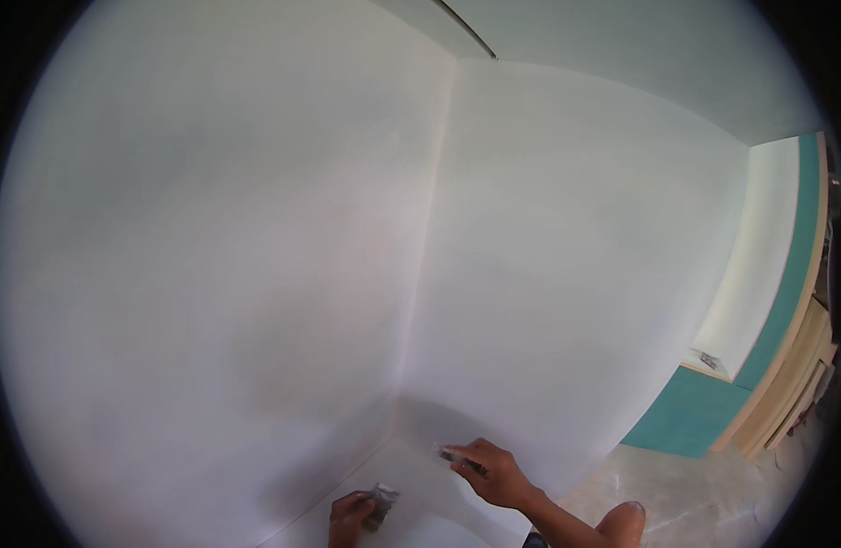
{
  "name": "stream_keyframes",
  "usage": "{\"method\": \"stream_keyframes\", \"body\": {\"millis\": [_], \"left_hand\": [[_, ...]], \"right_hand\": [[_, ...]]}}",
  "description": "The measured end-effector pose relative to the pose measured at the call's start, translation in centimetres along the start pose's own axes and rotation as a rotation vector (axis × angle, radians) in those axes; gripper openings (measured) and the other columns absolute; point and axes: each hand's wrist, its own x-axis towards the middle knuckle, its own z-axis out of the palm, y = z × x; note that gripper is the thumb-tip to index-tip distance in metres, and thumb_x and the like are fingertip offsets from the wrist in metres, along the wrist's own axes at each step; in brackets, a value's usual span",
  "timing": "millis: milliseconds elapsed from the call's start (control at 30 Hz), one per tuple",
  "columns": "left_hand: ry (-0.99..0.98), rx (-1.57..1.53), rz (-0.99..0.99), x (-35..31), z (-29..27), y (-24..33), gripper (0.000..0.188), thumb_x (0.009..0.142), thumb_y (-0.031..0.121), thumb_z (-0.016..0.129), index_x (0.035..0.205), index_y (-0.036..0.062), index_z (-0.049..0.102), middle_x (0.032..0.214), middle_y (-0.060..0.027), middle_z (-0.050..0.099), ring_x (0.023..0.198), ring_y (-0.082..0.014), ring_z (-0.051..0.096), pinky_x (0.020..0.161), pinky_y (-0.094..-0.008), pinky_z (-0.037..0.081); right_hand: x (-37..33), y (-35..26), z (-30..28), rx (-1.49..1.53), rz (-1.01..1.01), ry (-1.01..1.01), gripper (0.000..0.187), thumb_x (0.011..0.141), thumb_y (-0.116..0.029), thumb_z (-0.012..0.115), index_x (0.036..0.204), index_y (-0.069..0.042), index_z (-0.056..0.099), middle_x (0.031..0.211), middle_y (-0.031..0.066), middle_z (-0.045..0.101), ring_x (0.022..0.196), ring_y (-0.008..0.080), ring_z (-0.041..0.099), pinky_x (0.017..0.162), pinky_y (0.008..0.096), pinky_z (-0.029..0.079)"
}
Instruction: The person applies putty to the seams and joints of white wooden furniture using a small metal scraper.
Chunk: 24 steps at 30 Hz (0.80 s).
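Note:
My left hand (348, 517), at the lower middle, is closed around a small grey, flat, scraper-like piece (382, 506) with a smeared surface. To its right, my right hand (495, 475) grips a putty knife (466, 458) with a dark handle. The knife's pale tip points left, toward the corner where two white walls (548, 247) come down to a white bottom panel (424, 475). Whether the tip touches a surface I cannot tell. Most of the left forearm is out of view.
On the right stands a teal panel (690, 413) with a white recess (758, 247) and a pale wooden edge. A small item (708, 360) lies on the recess's ledge. Past the bottom panel is a dusty grey floor (658, 489). A dark strip (468, 30) runs overhead.

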Motion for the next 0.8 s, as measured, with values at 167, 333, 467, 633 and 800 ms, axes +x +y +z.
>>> {"method": "stream_keyframes", "body": {"millis": [167, 333, 467, 633, 800], "left_hand": [[0.016, -0.051, 0.006, -0.3, 0.5, 0.9, 0.023, 0.080, 0.014, 0.075, 0.097, -0.0009, 0.071, 0.095, -0.0085, 0.067, 0.091, -0.0183, 0.062, 0.086, -0.0304, 0.048], [-0.144, 0.031, 0.036, 0.3, -0.7, 0.7, 0.018, 0.089, 0.020, 0.069, 0.097, 0.0040, 0.070, 0.080, -0.0028, 0.066, 0.068, -0.0125, 0.059, 0.062, -0.0264, 0.046], [-0.182, 0.043, 0.008, -0.8, -0.5, 1.9, 0.017, 0.093, 0.021, 0.066, 0.098, 0.0052, 0.071, 0.077, -0.0008, 0.066, 0.061, -0.0094, 0.058, 0.053, -0.0243, 0.046], [-0.236, 0.018, 0.052, -0.6, 0.4, 2.3, 0.018, 0.093, 0.020, 0.066, 0.099, 0.0046, 0.071, 0.077, -0.0011, 0.066, 0.061, -0.0105, 0.059, 0.053, -0.0252, 0.046], [-0.213, 0.018, 0.018, -0.9, 0.2, 2.4, 0.020, 0.094, 0.022, 0.065, 0.100, 0.0033, 0.071, 0.077, -0.0006, 0.065, 0.060, -0.0102, 0.057, 0.052, -0.0248, 0.046]], "right_hand": [[1.6, -2.2, -4.7, -0.084, -0.083, 0.133, 0.041, 0.091, -0.006, 0.066, 0.132, -0.014, 0.064, 0.092, 0.0124, 0.061, 0.070, 0.0231, 0.058, 0.063, 0.0324, 0.050], [6.2, -5.3, -10.4, -0.199, -0.324, 0.433, 0.043, 0.090, 0.006, 0.059, 0.132, -0.004, 0.062, 0.087, 0.0120, 0.061, 0.071, 0.0227, 0.056, 0.064, 0.0293, 0.047], [10.9, -8.7, -15.4, -0.377, -0.489, 0.667, 0.042, 0.090, 0.007, 0.059, 0.130, -0.004, 0.063, 0.085, 0.0115, 0.061, 0.070, 0.0217, 0.055, 0.063, 0.0288, 0.046], [19.3, -15.4, -23.5, -0.772, -0.718, 0.937, 0.024, 0.093, 0.002, 0.062, 0.115, -0.002, 0.070, 0.091, 0.0110, 0.061, 0.064, 0.0215, 0.058, 0.060, 0.0319, 0.048], [26.8, -17.1, -26.3, -0.900, -0.737, 1.003, 0.021, 0.091, -0.002, 0.065, 0.111, -0.002, 0.071, 0.096, 0.0115, 0.063, 0.071, 0.0254, 0.064, 0.064, 0.0366, 0.054]]}}
